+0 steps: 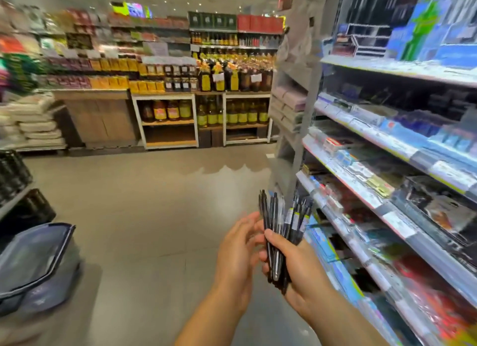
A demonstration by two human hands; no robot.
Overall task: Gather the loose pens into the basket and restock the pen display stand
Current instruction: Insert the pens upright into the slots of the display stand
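Observation:
My right hand (pixel 300 271) grips a bundle of several black pens (pixel 282 224), held upright with their tips fanning out above my fingers. My left hand (pixel 236 255) is beside the bundle on its left, fingers spread and touching the pens' sides. A grey basket (pixel 33 263) with a dark rim stands on the floor at the lower left, well away from both hands. The picture is blurred by motion. I cannot make out a pen display stand.
Stationery shelves (pixel 382 165) run along the right side, close to my right hand. Ahead across the floor (pixel 144 196) stand shelves of bottles and jars (pixel 206 82). White sacks (pixel 31 124) are stacked at the left, and dark crates (pixel 15 175) sit above the basket.

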